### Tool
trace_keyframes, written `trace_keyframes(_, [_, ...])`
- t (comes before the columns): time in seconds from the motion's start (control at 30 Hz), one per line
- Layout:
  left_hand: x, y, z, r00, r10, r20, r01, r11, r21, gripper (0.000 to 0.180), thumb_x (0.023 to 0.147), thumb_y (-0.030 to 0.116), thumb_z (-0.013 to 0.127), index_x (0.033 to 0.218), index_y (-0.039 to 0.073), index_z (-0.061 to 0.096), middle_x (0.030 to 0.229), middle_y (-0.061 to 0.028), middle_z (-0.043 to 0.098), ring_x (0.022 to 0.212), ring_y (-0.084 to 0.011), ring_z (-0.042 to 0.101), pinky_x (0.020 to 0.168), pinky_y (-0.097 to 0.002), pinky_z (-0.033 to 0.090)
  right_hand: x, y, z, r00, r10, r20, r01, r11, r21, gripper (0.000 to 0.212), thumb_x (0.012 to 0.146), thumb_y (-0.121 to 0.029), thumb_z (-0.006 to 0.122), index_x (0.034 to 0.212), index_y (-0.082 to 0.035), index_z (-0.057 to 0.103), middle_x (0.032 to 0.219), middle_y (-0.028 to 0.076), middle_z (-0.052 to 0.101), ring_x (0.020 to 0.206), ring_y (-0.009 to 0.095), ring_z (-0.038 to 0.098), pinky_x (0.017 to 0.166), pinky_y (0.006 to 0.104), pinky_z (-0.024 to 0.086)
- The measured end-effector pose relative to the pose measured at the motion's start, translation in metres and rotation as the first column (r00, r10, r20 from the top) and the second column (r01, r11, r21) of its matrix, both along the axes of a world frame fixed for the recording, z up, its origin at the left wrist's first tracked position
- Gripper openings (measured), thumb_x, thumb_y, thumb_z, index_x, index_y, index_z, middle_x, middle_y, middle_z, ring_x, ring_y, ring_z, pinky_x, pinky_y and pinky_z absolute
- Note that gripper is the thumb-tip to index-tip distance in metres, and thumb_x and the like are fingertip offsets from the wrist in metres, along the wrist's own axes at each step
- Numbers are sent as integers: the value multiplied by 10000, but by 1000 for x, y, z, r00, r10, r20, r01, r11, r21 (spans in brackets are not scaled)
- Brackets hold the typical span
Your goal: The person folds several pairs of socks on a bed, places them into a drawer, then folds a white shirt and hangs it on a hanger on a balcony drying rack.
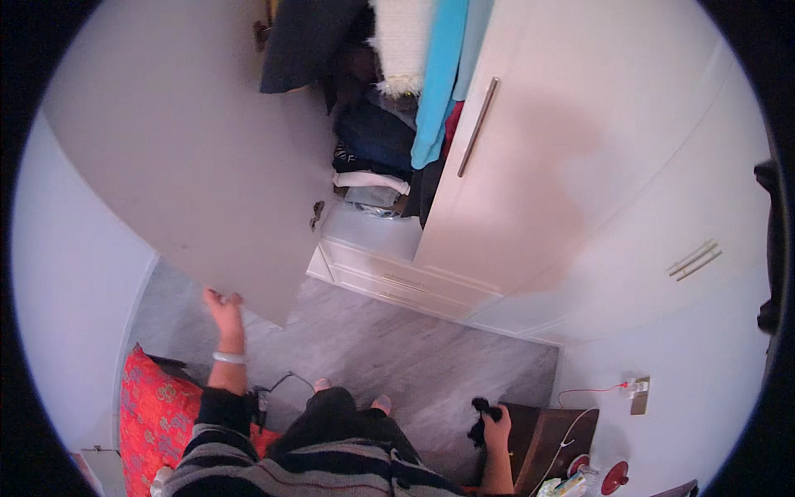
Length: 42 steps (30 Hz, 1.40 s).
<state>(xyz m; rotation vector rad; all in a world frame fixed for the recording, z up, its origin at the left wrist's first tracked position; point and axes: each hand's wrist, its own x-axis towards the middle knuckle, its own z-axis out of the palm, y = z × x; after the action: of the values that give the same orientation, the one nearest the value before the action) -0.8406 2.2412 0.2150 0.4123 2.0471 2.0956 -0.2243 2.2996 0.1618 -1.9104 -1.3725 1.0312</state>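
My left hand [224, 313], with a pale bracelet on its wrist, is at the free edge of the open wardrobe door [190, 166]. Its slightly blurred fingers are bent against that edge. Low on the right, my right hand [497, 429] is closed around a small black bunched thing [479, 418] whose kind I cannot make out. Inside the wardrobe, a white fringed garment [404, 45] and a bright blue garment [441, 83] hang above folded dark clothes [374, 132]. Lighter folded items [373, 189] lie beneath them.
A closed wardrobe door with a long handle [479, 127] stands right of the opening, above drawers [397, 282]. Beside my right hand is a dark brown cabinet [546, 443], near a wall socket [639, 395] with a red cable. A red patterned cushion [153, 414] lies at lower left.
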Motion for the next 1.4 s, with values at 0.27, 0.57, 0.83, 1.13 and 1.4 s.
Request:
trace_keyframes(0.27, [160, 8, 60, 328, -829, 453, 889, 433, 149, 746, 795, 173, 677, 1398, 84, 246, 1332, -113, 404, 1158, -236, 444, 918, -358, 430, -231, 24, 181, 191, 244, -951, -419, 896, 146, 441, 943, -377, 460, 1197, -17, 476, 1098, 140, 573, 1005, 264, 568, 878, 404, 467])
trace_keyframes(0.57, [-10, -115, 168, 503, -849, 164, 806, 529, 267, 669, 869, 263, 638, 1398, 86, 269, 1300, -78, 442, 1085, -156, 486, 800, -279, 461, -502, -53, 212, 355, 493, -794, -772, 634, 48, 365, 913, -294, 566, 1130, -3, 535, 985, 56, 613, 876, 160, 593, 780, 289, 479])
trace_keyframes(0.83, [-180, -234, 171, 881, -362, 305, 347, 932, 104, 278, 912, 237, 580, 1123, 67, 518, 833, -6, 560, 610, -70, 524, 487, -193, 395, -719, -146, 192, -175, 541, -823, -964, 74, 254, 497, 810, -7, 646, 1245, -14, 407, 1008, 98, 594, 856, 184, 622, 727, 306, 516])
trace_keyframes(1.13, [-445, -312, 129, 923, -194, 332, -2, 861, 508, 153, 929, 155, 535, 1011, 37, 587, 943, -24, 610, 812, -130, 567, 690, -264, 465, -990, -143, 173, -212, 643, -736, -975, -190, 115, 382, 795, -26, 642, 1150, 34, 516, 981, 63, 605, 885, 149, 583, 791, 270, 459])
trace_keyframes(1.4, [-673, -399, 119, 979, 50, 197, -168, 742, 649, 218, 880, 1, 541, 1090, 11, 599, 1204, -111, 561, 1093, -200, 535, 937, -345, 434, -1293, -188, 155, -455, 674, -582, -882, -252, 398, 244, 817, -34, 646, 1047, 12, 578, 879, 35, 618, 790, 104, 563, 721, 246, 453])
